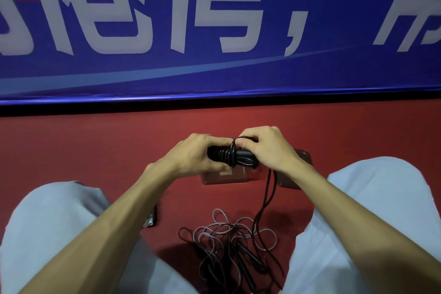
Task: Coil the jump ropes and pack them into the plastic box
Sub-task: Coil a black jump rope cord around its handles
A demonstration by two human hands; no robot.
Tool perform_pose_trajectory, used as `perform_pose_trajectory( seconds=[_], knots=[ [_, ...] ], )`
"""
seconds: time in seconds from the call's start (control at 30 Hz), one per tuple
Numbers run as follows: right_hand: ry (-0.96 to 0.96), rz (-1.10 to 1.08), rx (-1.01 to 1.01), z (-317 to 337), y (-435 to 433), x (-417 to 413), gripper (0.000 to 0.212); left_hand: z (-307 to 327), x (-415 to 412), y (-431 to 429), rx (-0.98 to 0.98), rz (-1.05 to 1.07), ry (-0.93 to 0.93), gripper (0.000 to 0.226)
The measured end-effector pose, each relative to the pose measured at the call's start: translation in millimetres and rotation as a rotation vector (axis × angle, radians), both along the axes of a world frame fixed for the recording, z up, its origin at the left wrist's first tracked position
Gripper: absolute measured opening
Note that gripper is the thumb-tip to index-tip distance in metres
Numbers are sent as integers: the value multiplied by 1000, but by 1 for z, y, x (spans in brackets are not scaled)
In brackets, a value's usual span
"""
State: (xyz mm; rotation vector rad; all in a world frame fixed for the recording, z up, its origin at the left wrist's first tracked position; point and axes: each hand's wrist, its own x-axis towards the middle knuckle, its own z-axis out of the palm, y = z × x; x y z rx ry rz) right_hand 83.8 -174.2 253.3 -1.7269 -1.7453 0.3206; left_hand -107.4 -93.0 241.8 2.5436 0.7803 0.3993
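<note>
My left hand grips the left end of a pair of black jump-rope handles with cord wound round them. Against the right end, my right hand pinches a loop of the black cord. The loose cord hangs from the bundle down to the floor. Below it lies a tangle of black and grey jump ropes between my knees. A clear plastic box stands on the red floor right under my hands, mostly hidden by them, with its lid partly visible beside it under my right wrist.
I sit on a red carpet with my legs in light trousers on both sides. A small metal object lies by my left knee. A blue banner with white characters rises close ahead.
</note>
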Motion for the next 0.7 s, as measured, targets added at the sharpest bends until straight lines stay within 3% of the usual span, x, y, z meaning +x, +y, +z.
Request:
perform_pose_trajectory(
  seconds=[0.13,0.27,0.37,0.47,0.7],
  knots=[
    [120,4,8,1,2,1,25,3,4,-9,-64,81,-26,81],
    [177,46,-119,-5,7,5,31,7,5,-12,-59,97,-9,53],
    [437,63,-161,-3,8,8,43,11,3,-12,-262,105,-183,31],
    [542,43,-166,-1,8,8,44,18,3,-13,-502,90,-408,26],
    [638,91,-251,0,8,5,35,21,5,-15,-720,116,-598,44]
  ],
)
